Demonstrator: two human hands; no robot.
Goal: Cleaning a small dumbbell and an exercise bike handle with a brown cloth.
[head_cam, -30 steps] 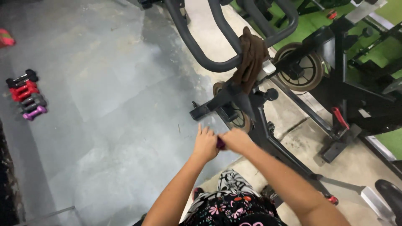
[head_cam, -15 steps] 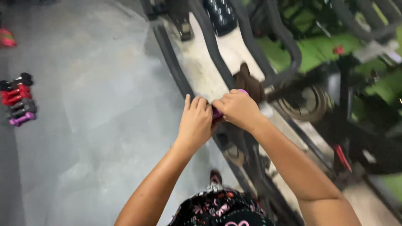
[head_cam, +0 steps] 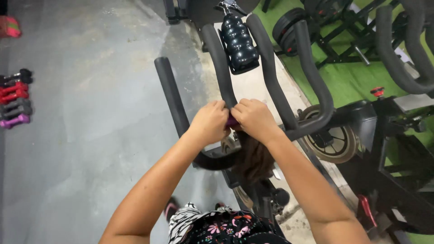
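Both hands, left hand (head_cam: 209, 122) and right hand (head_cam: 255, 118), pinch a small purple object (head_cam: 232, 121) above the handlebars (head_cam: 271, 72).

Grey concrete floor (head_cam: 90, 149) under me, blotchy, spreading left of my hands. Far left of my hands, a row of small dumbbells (head_cam: 14, 103): black, red, grey, purple. Right of my hands, green turf (head_cam: 348, 77) with more black exercise bikes (head_cam: 389, 149), one flywheel (head_cam: 332, 140) close by. Up beyond my hands, stacked weight plates (head_cam: 289, 25) on a rack. Light even, indoor.
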